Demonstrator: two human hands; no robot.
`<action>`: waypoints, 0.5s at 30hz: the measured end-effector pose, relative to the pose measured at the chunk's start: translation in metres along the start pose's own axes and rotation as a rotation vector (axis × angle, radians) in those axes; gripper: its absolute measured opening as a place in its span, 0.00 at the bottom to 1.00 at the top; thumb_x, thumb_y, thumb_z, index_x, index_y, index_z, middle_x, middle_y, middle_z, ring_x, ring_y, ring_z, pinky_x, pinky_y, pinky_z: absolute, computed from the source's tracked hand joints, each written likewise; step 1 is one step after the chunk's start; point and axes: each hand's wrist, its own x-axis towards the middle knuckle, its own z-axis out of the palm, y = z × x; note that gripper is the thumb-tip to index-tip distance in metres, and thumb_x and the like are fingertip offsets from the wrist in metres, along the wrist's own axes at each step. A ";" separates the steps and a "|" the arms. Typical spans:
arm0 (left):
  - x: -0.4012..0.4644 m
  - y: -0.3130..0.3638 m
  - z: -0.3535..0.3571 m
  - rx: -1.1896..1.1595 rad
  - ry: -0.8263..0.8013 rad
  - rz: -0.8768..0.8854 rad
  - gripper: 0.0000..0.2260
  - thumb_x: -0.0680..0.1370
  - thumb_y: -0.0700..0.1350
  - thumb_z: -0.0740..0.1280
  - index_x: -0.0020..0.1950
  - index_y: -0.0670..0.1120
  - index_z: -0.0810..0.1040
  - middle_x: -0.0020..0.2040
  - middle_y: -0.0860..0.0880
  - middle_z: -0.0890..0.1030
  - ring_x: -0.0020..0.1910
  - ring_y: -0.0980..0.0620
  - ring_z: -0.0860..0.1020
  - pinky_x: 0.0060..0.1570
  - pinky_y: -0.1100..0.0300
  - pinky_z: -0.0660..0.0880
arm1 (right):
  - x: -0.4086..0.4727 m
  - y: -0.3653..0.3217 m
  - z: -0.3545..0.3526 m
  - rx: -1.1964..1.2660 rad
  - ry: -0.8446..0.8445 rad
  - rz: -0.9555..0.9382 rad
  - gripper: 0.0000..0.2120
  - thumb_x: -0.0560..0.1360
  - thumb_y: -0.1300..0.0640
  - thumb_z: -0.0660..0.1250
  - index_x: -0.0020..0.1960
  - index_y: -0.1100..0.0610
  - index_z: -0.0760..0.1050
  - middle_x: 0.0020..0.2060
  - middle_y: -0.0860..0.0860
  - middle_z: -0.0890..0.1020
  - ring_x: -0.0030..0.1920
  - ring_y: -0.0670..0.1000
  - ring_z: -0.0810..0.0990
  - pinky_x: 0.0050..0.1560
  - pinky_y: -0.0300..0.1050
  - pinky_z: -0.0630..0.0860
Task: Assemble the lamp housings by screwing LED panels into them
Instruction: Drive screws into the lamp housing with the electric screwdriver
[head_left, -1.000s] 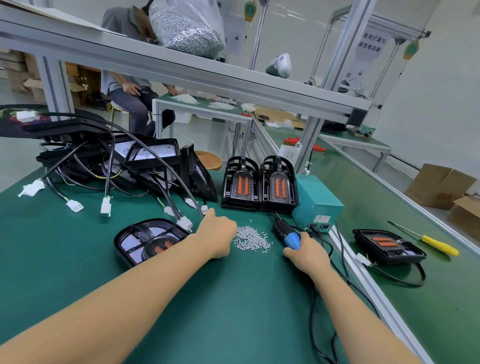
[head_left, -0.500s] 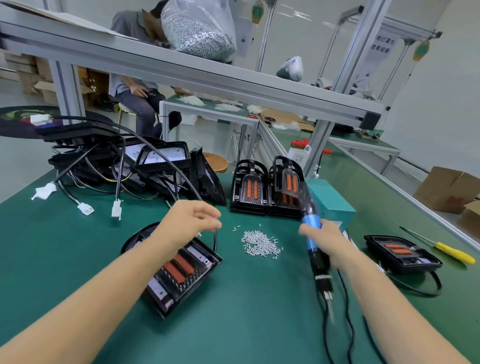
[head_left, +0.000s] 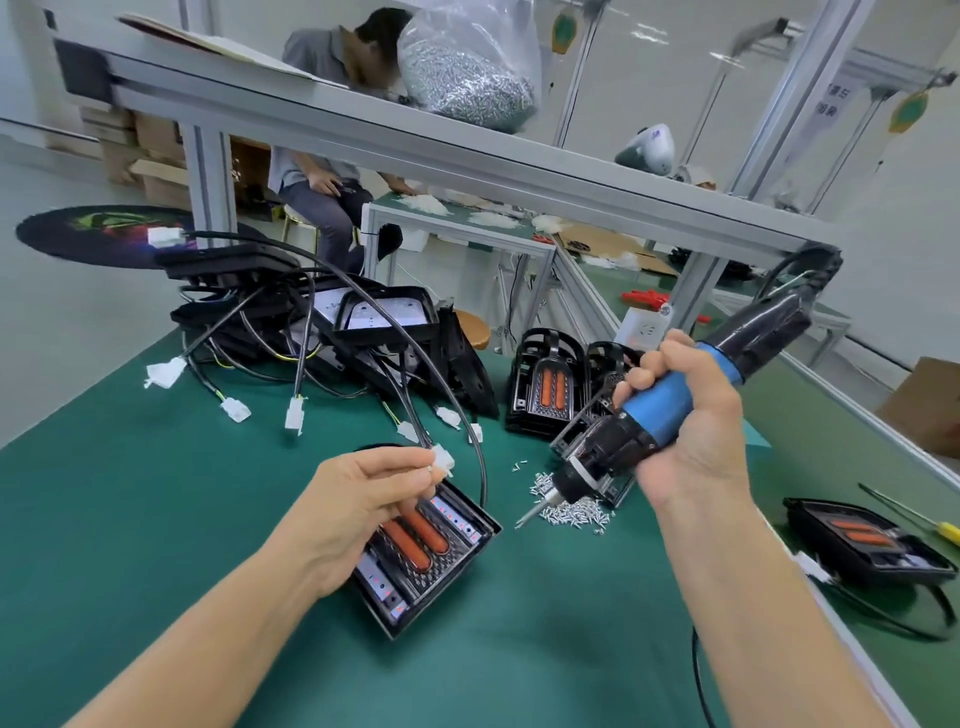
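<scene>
A black lamp housing (head_left: 441, 561) with an LED panel and two orange strips lies on the green mat in front of me. My left hand (head_left: 363, 499) hovers over its far end and pinches a small screw between thumb and fingertips. My right hand (head_left: 691, 415) grips the blue and black electric screwdriver (head_left: 644, 426), its bit pointing down-left toward the housing. A pile of loose screws (head_left: 571, 506) lies just beyond the bit.
A heap of wired housings (head_left: 322, 332) with white connectors fills the back left. Two upright housings (head_left: 550, 384) stand behind the screws. Another housing (head_left: 867, 540) and a yellow screwdriver (head_left: 935, 527) lie at right. A bag of screws (head_left: 467, 67) sits on the shelf.
My left hand took a screw from the pile and came back over the housing. My right hand lifted the screwdriver off the mat and tipped its bit down toward the housing.
</scene>
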 end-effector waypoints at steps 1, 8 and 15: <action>-0.002 -0.002 -0.002 -0.017 0.007 -0.001 0.10 0.60 0.41 0.73 0.39 0.46 0.86 0.40 0.44 0.85 0.36 0.53 0.81 0.37 0.64 0.79 | -0.005 0.005 0.005 0.014 -0.015 -0.025 0.08 0.75 0.66 0.62 0.46 0.54 0.72 0.29 0.48 0.74 0.27 0.45 0.72 0.31 0.36 0.74; -0.015 -0.013 -0.005 -0.044 -0.008 -0.001 0.04 0.73 0.39 0.68 0.43 0.39 0.81 0.36 0.44 0.81 0.43 0.40 0.77 0.44 0.53 0.74 | -0.026 0.027 0.031 0.070 -0.043 -0.176 0.10 0.66 0.64 0.65 0.46 0.55 0.73 0.29 0.48 0.72 0.27 0.45 0.71 0.32 0.36 0.73; -0.023 -0.011 0.001 -0.071 -0.024 -0.001 0.06 0.72 0.43 0.68 0.41 0.41 0.81 0.36 0.44 0.80 0.42 0.42 0.76 0.40 0.56 0.74 | -0.035 0.036 0.043 0.105 -0.052 -0.242 0.09 0.66 0.63 0.64 0.45 0.55 0.70 0.28 0.47 0.72 0.26 0.45 0.71 0.32 0.36 0.72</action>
